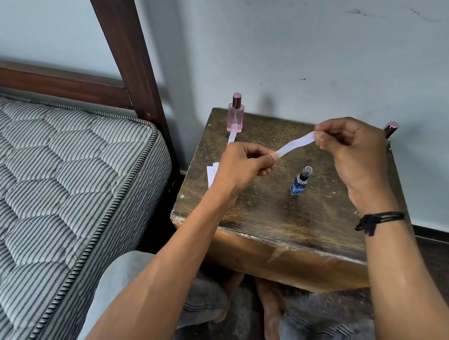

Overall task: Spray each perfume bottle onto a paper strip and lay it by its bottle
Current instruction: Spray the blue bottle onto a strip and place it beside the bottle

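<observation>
A white paper strip (pixel 295 144) hangs stretched above the wooden table (pixel 272 220). My left hand (pixel 242 165) pinches its left end and my right hand (pixel 352 143) pinches its right end. Below the strip stands a small blue spray bottle (pixel 300 181) with a clear cap. A pink perfume bottle (pixel 235 114) stands at the table's far left corner, and another paper strip (pixel 231 137) lies in front of it. Behind my right hand only the pink cap of a third bottle (pixel 391 129) shows.
Spare white strips (pixel 212 172) lie at the table's left edge, partly under my left hand. A striped mattress (pixel 53 172) on a dark wooden bed frame (pixel 130 55) sits close to the left. A wall backs the table. My knees and bare feet are under the table's front edge.
</observation>
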A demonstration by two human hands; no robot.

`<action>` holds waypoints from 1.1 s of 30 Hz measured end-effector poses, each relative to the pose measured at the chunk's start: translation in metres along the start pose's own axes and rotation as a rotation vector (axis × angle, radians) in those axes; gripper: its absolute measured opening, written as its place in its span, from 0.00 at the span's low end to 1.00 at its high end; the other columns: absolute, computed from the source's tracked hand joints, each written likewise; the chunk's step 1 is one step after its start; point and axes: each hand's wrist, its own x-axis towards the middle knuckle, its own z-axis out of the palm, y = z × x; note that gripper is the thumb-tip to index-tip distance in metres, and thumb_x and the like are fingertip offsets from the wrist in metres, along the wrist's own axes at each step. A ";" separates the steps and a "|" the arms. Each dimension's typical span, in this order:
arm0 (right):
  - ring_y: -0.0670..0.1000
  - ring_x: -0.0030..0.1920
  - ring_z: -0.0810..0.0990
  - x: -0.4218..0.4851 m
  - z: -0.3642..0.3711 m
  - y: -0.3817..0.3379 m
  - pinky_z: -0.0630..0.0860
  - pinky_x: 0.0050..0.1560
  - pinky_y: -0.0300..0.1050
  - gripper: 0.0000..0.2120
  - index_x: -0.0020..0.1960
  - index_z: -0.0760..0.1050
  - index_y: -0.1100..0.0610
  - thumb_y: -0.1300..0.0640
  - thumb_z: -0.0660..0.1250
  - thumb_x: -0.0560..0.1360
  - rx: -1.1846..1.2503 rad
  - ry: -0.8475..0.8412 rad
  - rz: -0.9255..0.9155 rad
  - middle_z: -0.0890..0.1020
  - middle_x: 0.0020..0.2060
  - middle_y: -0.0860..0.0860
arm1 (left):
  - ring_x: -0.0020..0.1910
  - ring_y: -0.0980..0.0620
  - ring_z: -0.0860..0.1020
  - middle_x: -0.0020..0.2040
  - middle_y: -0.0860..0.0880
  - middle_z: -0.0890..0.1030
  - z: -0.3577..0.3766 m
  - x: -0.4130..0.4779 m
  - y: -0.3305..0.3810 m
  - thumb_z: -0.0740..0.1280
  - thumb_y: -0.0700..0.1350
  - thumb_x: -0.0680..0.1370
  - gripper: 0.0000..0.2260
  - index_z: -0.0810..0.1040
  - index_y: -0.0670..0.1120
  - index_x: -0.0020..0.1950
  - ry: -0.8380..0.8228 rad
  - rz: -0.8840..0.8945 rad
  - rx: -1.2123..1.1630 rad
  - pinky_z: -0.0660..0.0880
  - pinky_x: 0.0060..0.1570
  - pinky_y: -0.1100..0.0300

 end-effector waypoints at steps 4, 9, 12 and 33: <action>0.47 0.44 0.84 0.000 0.002 -0.001 0.82 0.52 0.40 0.13 0.44 0.85 0.46 0.65 0.76 0.75 -0.002 0.030 0.001 0.87 0.41 0.45 | 0.35 0.53 0.79 0.36 0.45 0.84 0.001 -0.001 -0.001 0.74 0.38 0.76 0.04 0.85 0.36 0.47 0.004 0.013 0.009 0.79 0.40 0.62; 0.46 0.43 0.84 0.000 0.001 0.004 0.80 0.50 0.40 0.13 0.44 0.84 0.47 0.65 0.75 0.75 -0.014 0.038 0.020 0.87 0.40 0.46 | 0.33 0.55 0.78 0.35 0.46 0.83 0.003 0.000 0.000 0.73 0.37 0.76 0.04 0.84 0.36 0.47 -0.029 0.030 -0.010 0.77 0.37 0.64; 0.45 0.43 0.85 -0.001 0.006 0.003 0.81 0.49 0.37 0.13 0.45 0.84 0.47 0.66 0.75 0.75 -0.037 -0.031 0.008 0.87 0.41 0.45 | 0.33 0.55 0.78 0.35 0.46 0.83 0.004 0.001 0.000 0.73 0.37 0.76 0.03 0.84 0.37 0.46 -0.044 0.035 -0.003 0.77 0.37 0.64; 0.45 0.43 0.84 0.007 -0.001 0.012 0.80 0.48 0.39 0.12 0.46 0.84 0.47 0.65 0.76 0.75 0.051 0.094 -0.050 0.86 0.40 0.44 | 0.38 0.55 0.80 0.39 0.48 0.85 0.001 0.004 -0.007 0.75 0.43 0.75 0.05 0.87 0.42 0.48 0.031 -0.006 0.090 0.79 0.47 0.56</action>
